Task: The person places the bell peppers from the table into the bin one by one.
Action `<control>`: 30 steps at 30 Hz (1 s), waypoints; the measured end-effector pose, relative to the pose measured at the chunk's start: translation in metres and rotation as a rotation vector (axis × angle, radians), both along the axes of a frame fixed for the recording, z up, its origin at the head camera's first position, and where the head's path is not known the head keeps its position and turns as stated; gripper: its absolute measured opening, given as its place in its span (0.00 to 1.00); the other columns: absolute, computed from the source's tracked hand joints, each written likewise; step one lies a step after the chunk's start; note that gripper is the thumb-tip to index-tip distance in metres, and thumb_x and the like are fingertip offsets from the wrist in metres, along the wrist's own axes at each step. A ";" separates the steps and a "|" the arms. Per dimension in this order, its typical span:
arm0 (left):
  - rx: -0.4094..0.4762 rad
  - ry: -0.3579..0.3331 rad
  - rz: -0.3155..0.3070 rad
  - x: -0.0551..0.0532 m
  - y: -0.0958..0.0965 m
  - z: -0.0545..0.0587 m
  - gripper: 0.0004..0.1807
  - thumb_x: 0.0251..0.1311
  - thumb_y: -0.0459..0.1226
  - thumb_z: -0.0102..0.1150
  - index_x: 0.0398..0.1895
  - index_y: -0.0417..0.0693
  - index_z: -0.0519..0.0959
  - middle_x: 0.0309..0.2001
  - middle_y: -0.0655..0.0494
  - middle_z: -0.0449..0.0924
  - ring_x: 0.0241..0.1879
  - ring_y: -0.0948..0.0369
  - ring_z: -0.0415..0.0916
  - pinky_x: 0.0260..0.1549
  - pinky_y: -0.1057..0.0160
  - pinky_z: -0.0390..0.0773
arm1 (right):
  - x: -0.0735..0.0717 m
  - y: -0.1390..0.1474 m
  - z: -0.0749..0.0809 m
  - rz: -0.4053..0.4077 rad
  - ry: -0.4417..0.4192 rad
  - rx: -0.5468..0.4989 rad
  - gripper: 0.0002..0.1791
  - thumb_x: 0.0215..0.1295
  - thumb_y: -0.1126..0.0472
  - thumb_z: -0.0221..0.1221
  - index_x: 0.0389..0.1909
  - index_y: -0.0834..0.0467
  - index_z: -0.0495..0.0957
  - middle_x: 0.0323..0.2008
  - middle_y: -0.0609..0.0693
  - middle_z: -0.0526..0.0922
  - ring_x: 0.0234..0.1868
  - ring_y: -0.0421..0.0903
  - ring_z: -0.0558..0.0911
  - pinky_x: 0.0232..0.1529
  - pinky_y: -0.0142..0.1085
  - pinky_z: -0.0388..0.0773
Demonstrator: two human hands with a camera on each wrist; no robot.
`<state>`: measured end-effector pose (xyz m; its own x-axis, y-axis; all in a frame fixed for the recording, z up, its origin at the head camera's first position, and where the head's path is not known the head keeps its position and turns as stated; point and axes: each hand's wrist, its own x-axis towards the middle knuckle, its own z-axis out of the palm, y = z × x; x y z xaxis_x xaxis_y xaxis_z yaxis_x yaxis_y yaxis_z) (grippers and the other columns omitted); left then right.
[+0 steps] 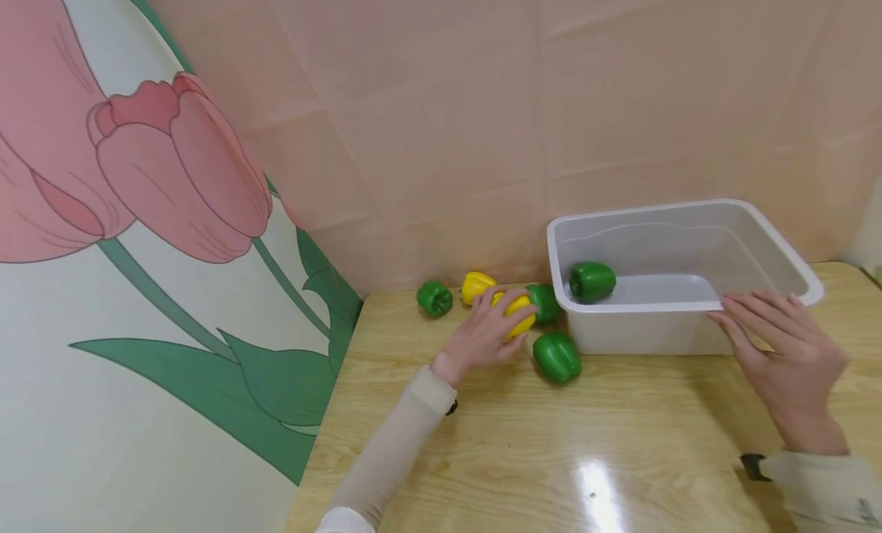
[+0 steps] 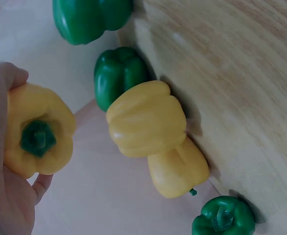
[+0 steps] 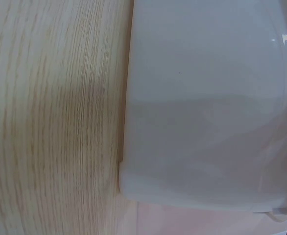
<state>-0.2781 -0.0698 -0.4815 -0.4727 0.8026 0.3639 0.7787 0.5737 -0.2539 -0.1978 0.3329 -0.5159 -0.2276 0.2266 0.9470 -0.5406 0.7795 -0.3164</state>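
Observation:
My left hand [image 1: 482, 335] holds a yellow bell pepper [image 1: 521, 318], its thumb and fingers curved around the sides. In the left wrist view this pepper [image 2: 58, 110] shows its green stem end and is apart from the others. Beyond it, a second yellow pepper [image 2: 146, 120] lies against a third yellow one [image 2: 178, 169] and a green pepper [image 2: 116, 76]. Over on the right, my right hand [image 1: 792, 357] grips the front rim of a pale plastic bin [image 1: 641, 330], fingers over the edge and thumb outside. A green pepper [image 1: 592, 282] lies inside at the bin's left end.
One green pepper [image 1: 556, 358] rests near the bin's front left corner, and another [image 1: 435, 298] sits at the far left by the wall. A pink cloth backdrop [image 1: 427, 135] rises behind the wooden table [image 1: 517, 456]. A tulip-painted panel [image 1: 207, 303] borders the left side.

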 end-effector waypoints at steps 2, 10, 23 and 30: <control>0.020 0.005 -0.004 -0.001 0.000 0.003 0.27 0.70 0.47 0.67 0.70 0.57 0.77 0.73 0.48 0.71 0.68 0.43 0.70 0.61 0.46 0.75 | -0.001 0.001 0.000 0.005 -0.002 0.004 0.17 0.63 0.47 0.77 0.39 0.58 0.94 0.44 0.56 0.93 0.56 0.47 0.90 0.69 0.33 0.76; 0.086 -0.002 -0.010 -0.004 0.000 0.010 0.25 0.72 0.46 0.66 0.70 0.58 0.76 0.72 0.49 0.69 0.67 0.45 0.68 0.60 0.49 0.74 | -0.003 0.005 -0.002 0.014 -0.015 0.005 0.16 0.62 0.49 0.78 0.40 0.58 0.94 0.45 0.53 0.93 0.56 0.48 0.90 0.68 0.31 0.75; 0.107 0.010 0.015 -0.005 0.004 0.013 0.24 0.73 0.48 0.63 0.70 0.60 0.77 0.74 0.52 0.68 0.67 0.48 0.67 0.60 0.53 0.69 | -0.003 0.005 -0.005 -0.014 -0.017 0.019 0.18 0.63 0.46 0.76 0.41 0.57 0.94 0.46 0.52 0.92 0.56 0.49 0.90 0.70 0.35 0.76; 0.151 0.007 -0.013 -0.010 0.006 0.019 0.24 0.70 0.46 0.68 0.67 0.59 0.79 0.73 0.50 0.70 0.66 0.47 0.66 0.59 0.49 0.72 | -0.001 0.005 -0.004 -0.002 -0.019 0.009 0.17 0.63 0.46 0.76 0.41 0.57 0.94 0.47 0.53 0.92 0.58 0.46 0.89 0.70 0.36 0.76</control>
